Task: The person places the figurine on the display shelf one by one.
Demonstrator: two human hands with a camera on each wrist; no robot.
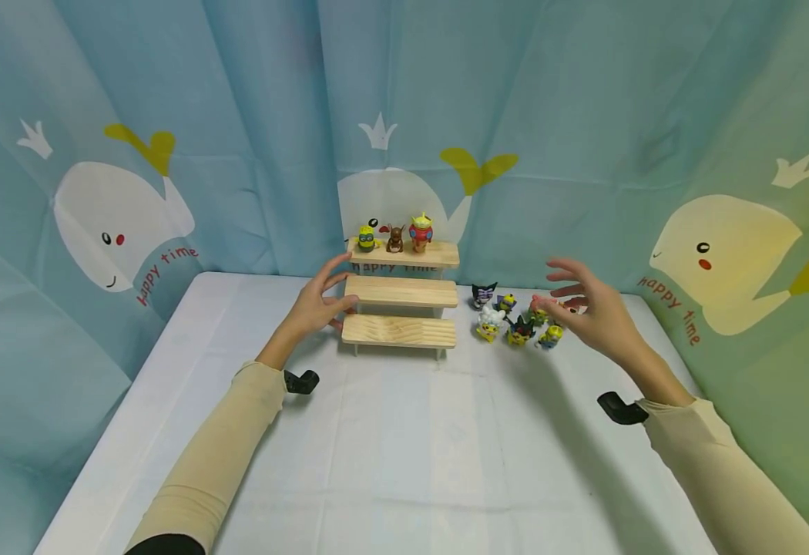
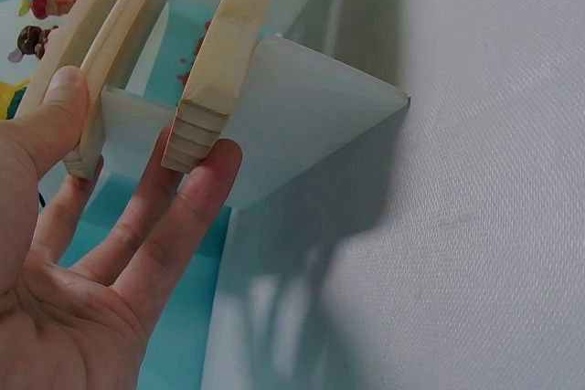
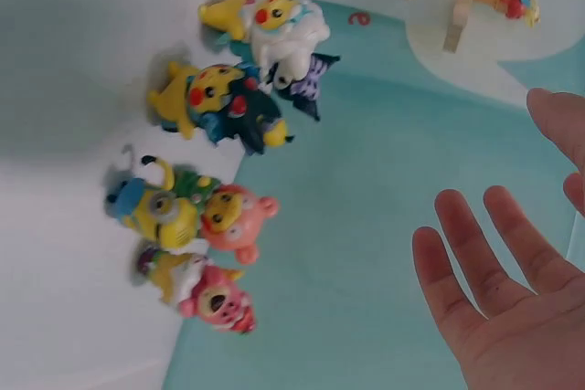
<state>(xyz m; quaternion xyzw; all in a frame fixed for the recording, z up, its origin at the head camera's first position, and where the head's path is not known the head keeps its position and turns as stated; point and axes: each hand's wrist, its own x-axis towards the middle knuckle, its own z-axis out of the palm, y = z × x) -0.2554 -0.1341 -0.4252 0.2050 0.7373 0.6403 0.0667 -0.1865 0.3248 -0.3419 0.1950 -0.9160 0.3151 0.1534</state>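
A soft shadow (image 1: 578,432) crosses the well-lit white tabletop (image 1: 391,462)

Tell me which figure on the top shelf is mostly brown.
The middle, eared figure, between the yellow figure and the red-chested figure; those two show bright yellow and red instead.

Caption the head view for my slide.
Left hand touches a three-tier wooden shelf with three figurines on top, while the right hand hovers near more figurines.

The bare left hand (image 1: 316,305), fingers parted, extends near the far edge of the white tabletop (image 1: 391,447); the bare right hand (image 1: 600,317) hovers near its far right corner, fingers spread.
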